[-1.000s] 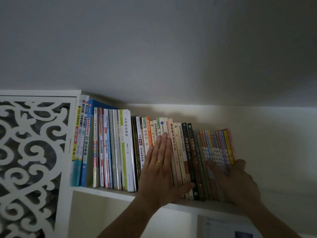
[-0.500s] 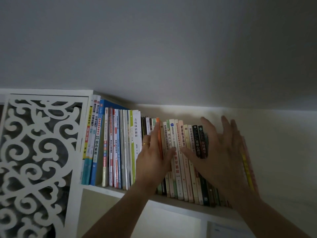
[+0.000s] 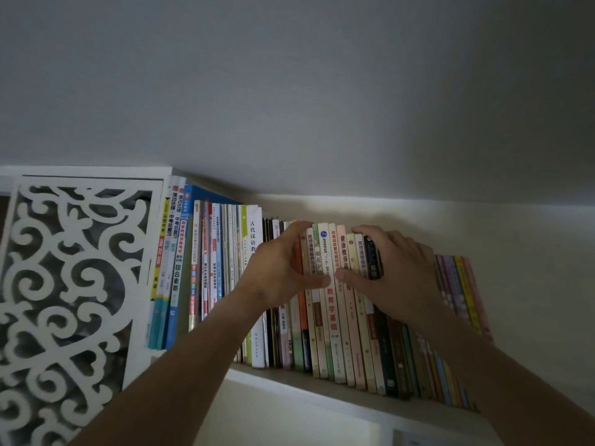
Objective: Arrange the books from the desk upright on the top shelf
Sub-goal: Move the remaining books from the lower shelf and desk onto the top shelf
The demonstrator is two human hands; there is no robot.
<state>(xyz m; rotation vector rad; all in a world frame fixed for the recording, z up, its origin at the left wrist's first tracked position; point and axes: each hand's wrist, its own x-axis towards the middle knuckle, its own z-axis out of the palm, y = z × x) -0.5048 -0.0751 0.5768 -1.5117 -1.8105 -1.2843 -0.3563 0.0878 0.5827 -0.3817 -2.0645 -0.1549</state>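
Note:
A long row of books (image 3: 331, 320) stands upright on the white top shelf (image 3: 322, 392), spines toward me. The books at the right end (image 3: 463, 294) lean slightly. My left hand (image 3: 280, 268) grips the middle books, fingers hooked over their top edges and thumb across the spines. Close beside it, my right hand (image 3: 399, 268) grips the neighbouring books the same way, fingers curled over a black-spined book (image 3: 373, 262) and thumb on the spines. The two thumbs nearly touch.
A white carved lattice panel (image 3: 70, 284) closes off the shelf's left side. The ceiling hangs low above the book tops. Bare white wall (image 3: 531, 284) lies right of the row. A lower compartment (image 3: 289, 420) opens beneath the shelf.
My left hand rose from lying flat on the spines to hooking over the book tops. My right hand moved from the row's right end to the middle and curled over the tops.

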